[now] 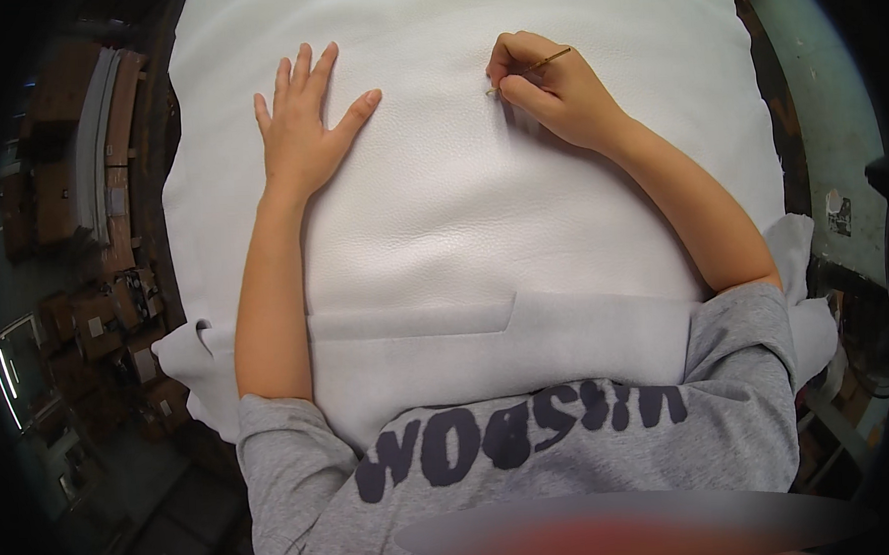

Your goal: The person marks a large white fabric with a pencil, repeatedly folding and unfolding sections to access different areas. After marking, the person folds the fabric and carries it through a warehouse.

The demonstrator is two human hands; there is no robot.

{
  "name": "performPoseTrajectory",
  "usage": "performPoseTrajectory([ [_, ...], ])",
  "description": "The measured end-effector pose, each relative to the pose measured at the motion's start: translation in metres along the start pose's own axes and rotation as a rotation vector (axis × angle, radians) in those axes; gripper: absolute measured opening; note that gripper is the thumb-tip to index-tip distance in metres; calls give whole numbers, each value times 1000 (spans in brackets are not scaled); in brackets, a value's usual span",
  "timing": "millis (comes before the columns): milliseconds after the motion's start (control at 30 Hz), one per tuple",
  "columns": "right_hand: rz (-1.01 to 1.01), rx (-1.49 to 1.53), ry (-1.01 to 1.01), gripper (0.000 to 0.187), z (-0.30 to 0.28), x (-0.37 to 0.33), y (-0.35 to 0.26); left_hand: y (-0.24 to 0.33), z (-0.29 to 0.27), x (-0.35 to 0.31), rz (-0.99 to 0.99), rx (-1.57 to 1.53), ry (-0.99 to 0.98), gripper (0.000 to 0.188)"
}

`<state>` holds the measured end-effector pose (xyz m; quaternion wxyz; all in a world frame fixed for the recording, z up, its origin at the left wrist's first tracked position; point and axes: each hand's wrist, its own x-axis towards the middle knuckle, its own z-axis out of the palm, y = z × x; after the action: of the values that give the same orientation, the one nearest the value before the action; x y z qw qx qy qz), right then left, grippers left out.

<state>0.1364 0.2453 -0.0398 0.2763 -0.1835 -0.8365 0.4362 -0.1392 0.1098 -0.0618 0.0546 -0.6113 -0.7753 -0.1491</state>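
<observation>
Head camera view, looking straight down over a person's chest at a large sheet of white leather [460, 178] spread across a work surface.

Nearest the camera is the person's grey T-shirt [532, 452] with dark lettering, short sleeves ending above both elbows. Just beyond it, the near edge of the leather hangs over the front of the surface. This edge is folded back on itself, showing a duller, pale grey underside [418, 353] as a band across the picture, with a small stepped cut in its upper border near the middle.

Both bare forearms reach forward over the pebbled white face of the sheet. The left hand [304, 130] lies flat, palm down, fingers and thumb spread wide. It seems placed there to pin the leather and keep it from sliding or wrinkling. The right hand [545, 90] rests farther right at about the same depth, curled into a writing grip. Its thumb and first fingers pinch a thin, brownish stick-like tool [530, 70], perhaps a marking pen or awl; its exact kind is too small to tell. The tip touches the leather just left of the knuckles, and the heel of the hand rests on the sheet, likely for steadiness.

At the far left, beyond the leather's edge, brown boxes and clutter [96, 243] lie dim and distorted on the floor. At the far right, a strip of teal-grey surface [824, 112] shows.
</observation>
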Motion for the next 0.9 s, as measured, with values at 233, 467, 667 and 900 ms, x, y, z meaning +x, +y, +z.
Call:
performPoseTrajectory([
  [233, 64, -16, 16, 9, -5, -1, 0, 0, -1, 0, 0, 0, -1, 90],
  [467, 5, -85, 37, 12, 0, -2, -7, 2, -3, 1, -28, -12, -18, 89],
  [667, 168, 181, 33, 13, -35, -8, -1, 3, -5, 1, -32, -6, -27, 86],
  [900, 208, 59, 215, 13, -79, -28, 28, 0, -4, -1, -18, 1, -3, 85],
])
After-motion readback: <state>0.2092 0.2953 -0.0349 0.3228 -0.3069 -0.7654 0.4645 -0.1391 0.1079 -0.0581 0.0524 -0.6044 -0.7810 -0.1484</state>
